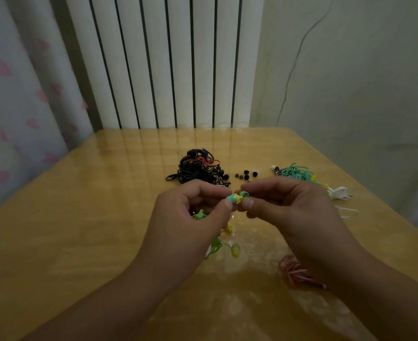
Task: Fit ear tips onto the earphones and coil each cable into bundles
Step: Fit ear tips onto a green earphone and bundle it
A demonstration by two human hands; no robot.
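Left hand: the left hand (190, 212) is up above the worktop (85, 217). Its thumb and fingers pinch the little green and yellow earbud (233, 198).
Right hand: the right hand (284, 205) is right next to the left one. Its fingertips pinch the other end of the same earbud, where a bit of green cable (244, 193) curls out.
Hands together: the two hands almost touch, with the earbud held between them.
Under the hands: more green cable and a second yellow earbud (235, 251) lie on the worktop, below the left hand.
Past the left hand: a big messy heap of black earphones (198, 168), with some red cable in it, sits on the worktop.
Past the gap between the hands: small dark ear tips (246, 174) lie loose in a little group.
Past the right hand: a green cable bundle (297, 172) lies there, and white cables (339, 194) lie just beside it, out past the right fingers.
Near the right wrist: a red cable coil (293, 269) lies on the worktop, partly hidden by the arm.
Writing: I cannot see any words or brand names on anything.
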